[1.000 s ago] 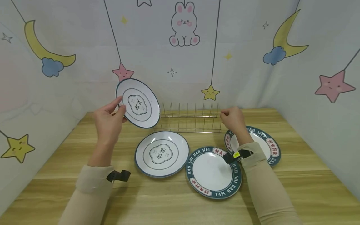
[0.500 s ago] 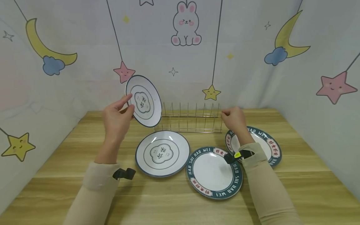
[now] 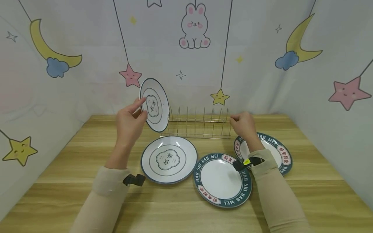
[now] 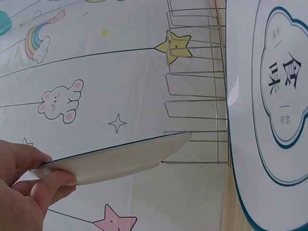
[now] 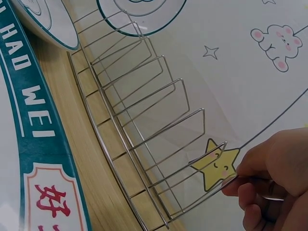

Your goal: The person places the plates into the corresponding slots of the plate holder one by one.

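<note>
A white plate with a thin blue rim (image 3: 155, 105) is pinched at its left edge by the left hand (image 3: 130, 124), tilted nearly upright at the left end of the wire rack (image 3: 195, 135). In the left wrist view the plate (image 4: 115, 159) shows edge-on, thumb and fingers (image 4: 53, 185) on either side, near the rack's end wires (image 4: 195, 101). The right hand (image 3: 243, 127) is at the rack's right end; in the right wrist view its fingers (image 5: 257, 180) pinch the end wire of the rack (image 5: 166, 115).
In front of the rack lies a second blue-rimmed plate (image 3: 169, 174). Right of it are two green-rimmed plates, one nearer the front (image 3: 221, 181) and one (image 3: 284, 153) partly under the right forearm. A patterned cloth (image 3: 163, 55) stands behind the wooden table (image 3: 169, 210).
The left hand has moved right with its plate, which has turned more edge-on beside the rack's left end. The right hand has stayed at the rack's right end.
</note>
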A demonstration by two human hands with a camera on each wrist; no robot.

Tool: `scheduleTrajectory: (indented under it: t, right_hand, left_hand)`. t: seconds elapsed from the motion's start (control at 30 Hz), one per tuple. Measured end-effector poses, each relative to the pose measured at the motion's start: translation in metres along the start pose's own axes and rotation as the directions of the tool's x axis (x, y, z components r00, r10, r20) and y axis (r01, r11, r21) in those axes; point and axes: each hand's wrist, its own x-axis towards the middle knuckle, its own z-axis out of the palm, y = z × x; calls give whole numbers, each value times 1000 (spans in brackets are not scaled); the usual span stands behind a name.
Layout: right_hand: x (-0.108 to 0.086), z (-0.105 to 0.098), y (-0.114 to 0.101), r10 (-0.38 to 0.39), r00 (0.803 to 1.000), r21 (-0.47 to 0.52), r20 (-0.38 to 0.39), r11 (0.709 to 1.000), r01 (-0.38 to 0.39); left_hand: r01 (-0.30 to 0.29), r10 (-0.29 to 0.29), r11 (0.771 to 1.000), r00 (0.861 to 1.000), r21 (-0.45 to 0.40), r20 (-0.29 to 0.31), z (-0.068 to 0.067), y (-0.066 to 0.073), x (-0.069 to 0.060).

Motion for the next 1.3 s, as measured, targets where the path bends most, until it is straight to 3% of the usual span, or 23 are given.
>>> scheduleTrajectory:
  t: [0.5, 0.77, 1.0, 1.3]
  right_hand:
    - [-2, 6, 7, -2, 1000, 10, 7, 1000, 2]
    - [-2, 5, 9, -2, 1000, 2, -2, 1000, 2]
    - [-2, 3, 8, 13, 1000, 13, 9, 1000, -13]
    - [1, -1, 3, 14, 1000, 6, -2, 1000, -14]
  left_hand:
    - [-12, 12, 1000, 1000, -9, 4, 11, 1, 9]
    - [-84, 83, 996, 996, 24, 42, 24, 1, 11]
    - [-21, 12, 996, 995, 88, 99, 32, -10, 9]
    - [-7, 1, 999, 992, 46, 130, 36, -13, 14]
